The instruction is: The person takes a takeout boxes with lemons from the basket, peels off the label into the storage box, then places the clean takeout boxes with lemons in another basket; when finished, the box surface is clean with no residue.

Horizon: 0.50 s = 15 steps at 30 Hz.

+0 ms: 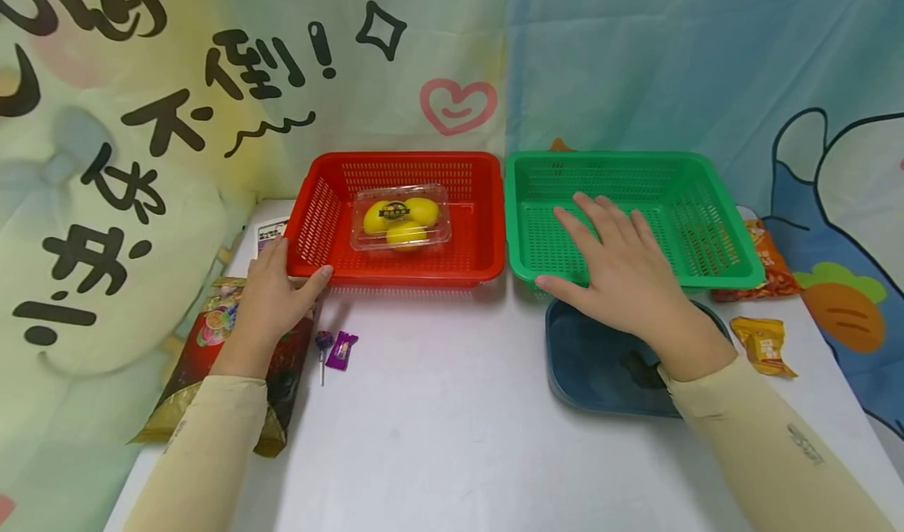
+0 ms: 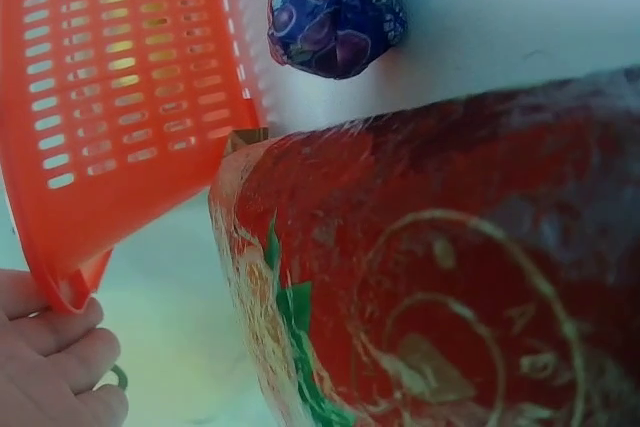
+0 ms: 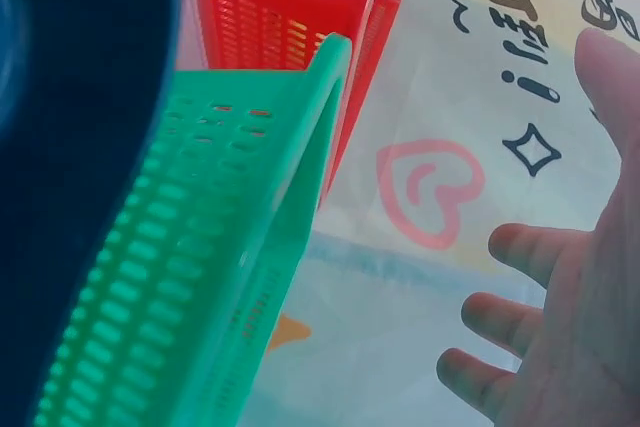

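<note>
At the far edge of the desk, two hands meet two baskets set side by side.

Her left hand point(image 1: 271, 296) holds the near left corner of the red basket point(image 1: 321, 210), thumb along the front rim, fingers curled at the side wall. Inside lies a clear box of yellow fruit point(image 1: 402, 216). Under that wrist lies a red snack bag point(image 1: 205, 367), with a lollipop point(image 1: 323, 344) and a purple candy point(image 1: 342, 350) just beside it. The right hand point(image 1: 621, 269) is spread flat, fingers straight, over the green basket point(image 1: 706, 226) at its near rim. Below it sits a dark blue tray point(image 1: 593, 367); orange packets point(image 1: 763, 344) lie near the right edge.
</note>
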{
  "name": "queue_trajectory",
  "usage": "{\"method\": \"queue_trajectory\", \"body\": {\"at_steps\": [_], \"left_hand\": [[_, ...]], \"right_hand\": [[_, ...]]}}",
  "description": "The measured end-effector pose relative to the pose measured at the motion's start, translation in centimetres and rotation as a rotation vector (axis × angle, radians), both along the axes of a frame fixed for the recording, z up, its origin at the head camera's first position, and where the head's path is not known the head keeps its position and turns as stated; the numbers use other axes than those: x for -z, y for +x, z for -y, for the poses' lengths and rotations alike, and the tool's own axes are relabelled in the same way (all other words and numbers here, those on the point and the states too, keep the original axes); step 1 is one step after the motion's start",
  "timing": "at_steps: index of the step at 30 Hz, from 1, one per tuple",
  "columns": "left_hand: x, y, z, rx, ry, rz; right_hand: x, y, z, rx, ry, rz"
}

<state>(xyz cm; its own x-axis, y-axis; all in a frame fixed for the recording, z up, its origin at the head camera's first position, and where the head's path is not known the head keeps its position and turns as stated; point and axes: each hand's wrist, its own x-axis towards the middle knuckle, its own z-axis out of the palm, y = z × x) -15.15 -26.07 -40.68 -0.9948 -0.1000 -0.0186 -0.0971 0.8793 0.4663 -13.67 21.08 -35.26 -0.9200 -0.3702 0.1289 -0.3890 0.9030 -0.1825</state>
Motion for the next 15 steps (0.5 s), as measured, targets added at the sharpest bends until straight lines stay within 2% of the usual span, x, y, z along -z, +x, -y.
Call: {"method": "queue_trajectory", "body": {"at_steps": [15], "left_hand": [[0.0,0.0,0.1,-0.021,0.03,0.017]], "right_hand": [[-1.4,-3.0,4.6,-0.056,-0.005,0.052]]}}
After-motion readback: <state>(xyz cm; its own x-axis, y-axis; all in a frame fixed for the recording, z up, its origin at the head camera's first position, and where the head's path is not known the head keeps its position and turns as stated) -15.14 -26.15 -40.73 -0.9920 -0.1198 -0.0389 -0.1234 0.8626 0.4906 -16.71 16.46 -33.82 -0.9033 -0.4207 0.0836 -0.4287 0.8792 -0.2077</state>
